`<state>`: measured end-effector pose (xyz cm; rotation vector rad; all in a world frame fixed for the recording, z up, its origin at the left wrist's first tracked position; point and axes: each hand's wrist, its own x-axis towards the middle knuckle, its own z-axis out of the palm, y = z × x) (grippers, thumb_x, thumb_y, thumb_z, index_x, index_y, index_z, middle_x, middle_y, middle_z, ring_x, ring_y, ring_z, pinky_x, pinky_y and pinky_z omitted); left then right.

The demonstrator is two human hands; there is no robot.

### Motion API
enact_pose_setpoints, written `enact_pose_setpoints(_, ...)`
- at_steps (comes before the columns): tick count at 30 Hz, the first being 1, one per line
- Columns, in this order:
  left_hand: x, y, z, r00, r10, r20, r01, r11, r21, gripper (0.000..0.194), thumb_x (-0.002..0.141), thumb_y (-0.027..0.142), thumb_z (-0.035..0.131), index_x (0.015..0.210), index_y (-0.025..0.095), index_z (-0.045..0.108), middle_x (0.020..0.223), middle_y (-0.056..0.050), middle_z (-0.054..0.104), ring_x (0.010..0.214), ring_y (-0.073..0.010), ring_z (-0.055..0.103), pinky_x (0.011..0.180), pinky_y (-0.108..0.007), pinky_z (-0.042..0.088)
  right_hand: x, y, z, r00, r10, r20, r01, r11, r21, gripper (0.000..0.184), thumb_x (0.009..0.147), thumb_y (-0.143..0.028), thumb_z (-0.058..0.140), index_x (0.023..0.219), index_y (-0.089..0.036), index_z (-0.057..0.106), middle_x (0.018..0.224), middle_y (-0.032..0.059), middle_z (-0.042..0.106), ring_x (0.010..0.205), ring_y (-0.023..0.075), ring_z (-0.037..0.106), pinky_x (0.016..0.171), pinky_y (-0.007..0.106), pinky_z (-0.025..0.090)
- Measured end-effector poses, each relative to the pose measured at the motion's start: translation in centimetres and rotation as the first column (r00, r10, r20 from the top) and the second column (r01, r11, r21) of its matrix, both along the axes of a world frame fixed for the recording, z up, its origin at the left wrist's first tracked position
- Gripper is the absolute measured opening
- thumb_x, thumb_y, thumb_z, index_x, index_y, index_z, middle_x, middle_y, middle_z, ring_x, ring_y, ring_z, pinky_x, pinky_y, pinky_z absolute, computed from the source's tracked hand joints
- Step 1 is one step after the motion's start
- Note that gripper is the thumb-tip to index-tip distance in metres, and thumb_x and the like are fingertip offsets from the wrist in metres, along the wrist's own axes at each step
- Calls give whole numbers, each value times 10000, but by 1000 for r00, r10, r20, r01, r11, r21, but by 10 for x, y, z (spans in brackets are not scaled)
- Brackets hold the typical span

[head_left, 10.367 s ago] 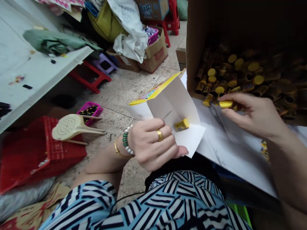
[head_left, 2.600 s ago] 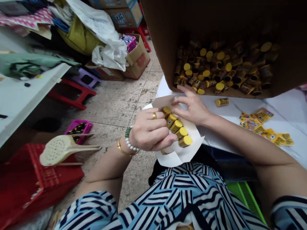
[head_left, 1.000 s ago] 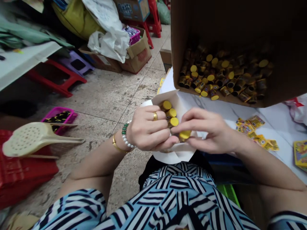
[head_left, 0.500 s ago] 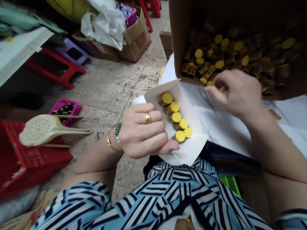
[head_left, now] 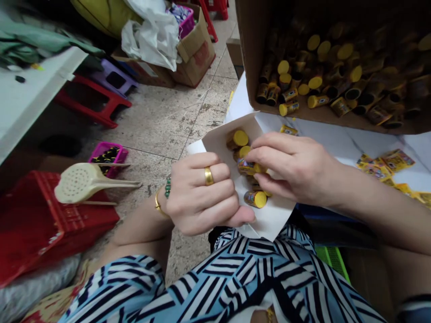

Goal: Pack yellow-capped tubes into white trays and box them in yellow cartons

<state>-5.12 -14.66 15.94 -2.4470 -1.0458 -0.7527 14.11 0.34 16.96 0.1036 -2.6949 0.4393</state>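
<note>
My left hand (head_left: 202, 194) grips an open white paper carton (head_left: 272, 220) from below and to the left. Inside the carton lies a row of small tins with yellow caps and gold-and-dark labels, one of them (head_left: 255, 199) showing below my fingers. My right hand (head_left: 289, 168) is over the carton, its fingertips pinching a tin (head_left: 247, 167). The other tins in the row are partly hidden by that hand. A brown cardboard box (head_left: 252, 54) lies tipped on its side at the upper right, filled with many similar tins (head_left: 316, 83).
A white marble-patterned surface (head_left: 340, 143) holds a loose tin (head_left: 288, 130) and scattered yellow printed labels (head_left: 384, 163). On the tiled floor at left are a red basket (head_left: 50, 220), a cream perforated scoop (head_left: 81, 188), a pink tray (head_left: 108, 154) and a red stool (head_left: 97, 103).
My right hand has moved from the box to the carton, now with a tin between its fingers. The carton's tins are now largely covered by that hand.
</note>
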Motion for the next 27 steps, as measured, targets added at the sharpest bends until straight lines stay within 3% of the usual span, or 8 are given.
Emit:
enact_pose_setpoints(3, 1, -3, 1, 1000, -5, -5, 5, 1000, 3, 460, 884, 435, 713, 553, 184, 515, 509, 19, 470, 496, -104, 468, 509, -312, 374, -1, -1, -8, 998, -40, -53, 39, 999, -19, 215, 973, -210, 508, 1111, -193, 672, 1143, 92, 667, 950, 165, 646, 773, 285, 545)
enact_pose_setpoints(6, 2, -6, 3, 999, 29, -17, -28, 1000, 4, 479, 910, 432, 682, 538, 184, 508, 509, 14, 470, 504, -109, 473, 510, -312, 367, -2, -10, -20, 996, 50, -67, -55, 995, -82, 239, 988, -216, 532, 1169, -171, 680, 1130, 92, 675, 958, 167, 645, 808, 291, 554)
enact_pose_setpoints(10, 5, -7, 6, 997, 46, -59, -48, 998, -34, 478, 913, 442, 676, 535, 185, 536, 499, 4, 477, 507, -126, 481, 505, -330, 372, -6, -30, -30, 984, 98, 151, -103, 994, 27, 199, 990, -254, 572, 998, -157, 745, 989, 92, 716, 872, 200, 645, 699, 311, 526)
enact_pose_setpoints(12, 5, -4, 5, 998, 18, -67, -20, 999, -35, 472, 912, 449, 676, 543, 185, 547, 492, 5, 479, 499, -127, 469, 497, -334, 368, -7, -24, -30, 981, 111, 159, -106, 994, -35, 222, 986, -328, 602, 989, -173, 760, 1062, 95, 727, 879, 188, 660, 692, 295, 517)
enact_pose_setpoints(15, 1, -1, 1, 999, -20, -26, 21, 999, 24, 473, 903, 433, 686, 532, 182, 535, 475, 9, 468, 479, -120, 451, 479, -328, 342, -7, 16, -29, 991, -126, -41, 120, 986, -115, 275, 997, -377, 582, 951, -179, 766, 984, 63, 754, 803, 147, 659, 712, 273, 491)
enact_pose_setpoints(18, -3, 1, -3, 1000, -9, 17, 8, 999, 36, 470, 906, 412, 681, 529, 182, 521, 469, 15, 463, 466, -112, 452, 486, -320, 357, -14, 69, -42, 859, -512, -15, 512, 856, 69, 257, 962, -351, 613, 1061, -165, 760, 1015, 102, 751, 846, 201, 649, 719, 315, 444)
enact_pose_setpoints(22, -4, 1, -6, 998, -4, 55, 3, 999, 32, 461, 917, 395, 661, 533, 193, 505, 463, 26, 460, 456, -109, 449, 504, -312, 390, -29, 108, -69, 768, -576, 280, 506, 814, 286, 334, 919, -265, 630, 1237, -191, 699, 1391, 144, 626, 1052, 271, 619, 745, 331, 428)
enact_pose_setpoints(27, -11, 5, -12, 996, -40, 76, 35, 997, 67, 472, 907, 411, 663, 527, 198, 484, 463, 27, 443, 448, -110, 437, 477, -314, 346, -31, 123, -64, 721, -622, 306, 490, 770, 410, 370, 893, -241, 667, 1238, -109, 685, 1291, 229, 650, 965, 264, 655, 751, 368, 439)
